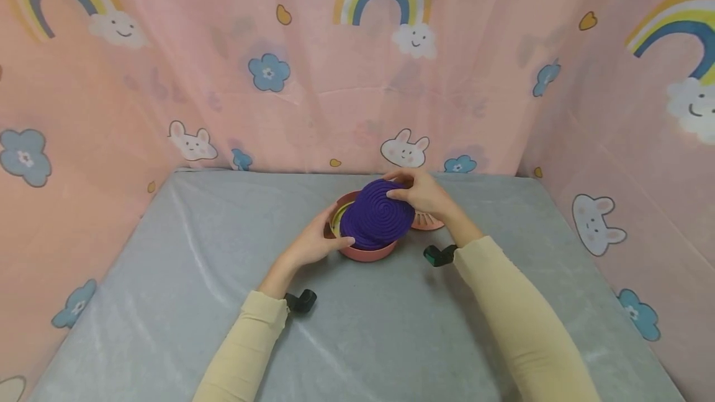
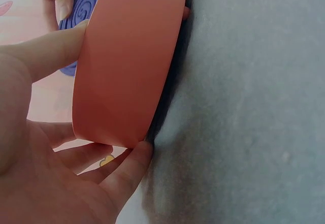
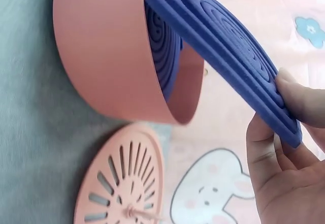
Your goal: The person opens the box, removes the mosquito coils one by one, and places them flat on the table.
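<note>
A purple mosquito coil (image 1: 380, 213), a flat spiral disc, leans tilted over a round pink box (image 1: 365, 255) with its lower edge at the opening. My right hand (image 1: 422, 196) pinches the coil's upper right edge, thumb on top and fingers underneath. Around the box's left side my left hand (image 1: 313, 243) grips, its thumb at the rim and its fingers low on the wall (image 2: 127, 76). Inside the box, the right wrist view shows another purple spiral (image 3: 163, 46). Something yellow (image 1: 336, 219) shows at the box's left inner edge in the head view.
A pink slotted lid (image 3: 119, 176) with a thin central pin lies just right of the box, partly hidden by my right hand in the head view. Grey cloth (image 1: 223, 303) covers the table. Pink printed curtains (image 1: 313, 116) stand at the back and both sides.
</note>
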Demonstrator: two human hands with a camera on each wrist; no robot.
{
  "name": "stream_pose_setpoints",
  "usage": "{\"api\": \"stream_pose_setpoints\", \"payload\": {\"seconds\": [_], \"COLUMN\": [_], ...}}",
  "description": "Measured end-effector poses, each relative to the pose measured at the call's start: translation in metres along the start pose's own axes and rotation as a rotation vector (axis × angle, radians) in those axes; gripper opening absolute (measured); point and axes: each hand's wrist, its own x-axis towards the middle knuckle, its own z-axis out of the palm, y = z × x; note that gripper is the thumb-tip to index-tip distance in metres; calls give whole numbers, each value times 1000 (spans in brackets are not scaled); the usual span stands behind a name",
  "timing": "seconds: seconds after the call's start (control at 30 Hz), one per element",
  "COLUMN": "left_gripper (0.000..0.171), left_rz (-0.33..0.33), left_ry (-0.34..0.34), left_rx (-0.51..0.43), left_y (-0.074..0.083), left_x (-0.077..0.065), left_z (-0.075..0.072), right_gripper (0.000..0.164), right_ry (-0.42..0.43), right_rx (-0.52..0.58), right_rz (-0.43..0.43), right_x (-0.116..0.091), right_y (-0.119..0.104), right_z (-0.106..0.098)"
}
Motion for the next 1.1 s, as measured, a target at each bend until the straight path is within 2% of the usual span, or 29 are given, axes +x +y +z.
{"api": "stream_pose_setpoints", "payload": {"seconds": [0.3, 0.57, 0.87, 1.1], "left_gripper": [99, 99, 100, 100], "left_rz": [-25, -31, -34, -40], "left_ry": [25, 27, 23, 21], "left_rx": [58, 52, 35, 31], "left_y": [-2, 0, -1, -2], "left_x": [-1, -1, -1, 0], "left_z": [0, 1, 2, 2], "right_gripper": [39, 42, 45, 46], "right_ry": [77, 118, 195, 271], "right_rx": [55, 49, -21, -30], "right_rz": [52, 102, 148, 140], "right_x": [-12, -32, -56, -73], "right_y": [9, 20, 49, 72], "right_z": [-26, -51, -75, -92]}}
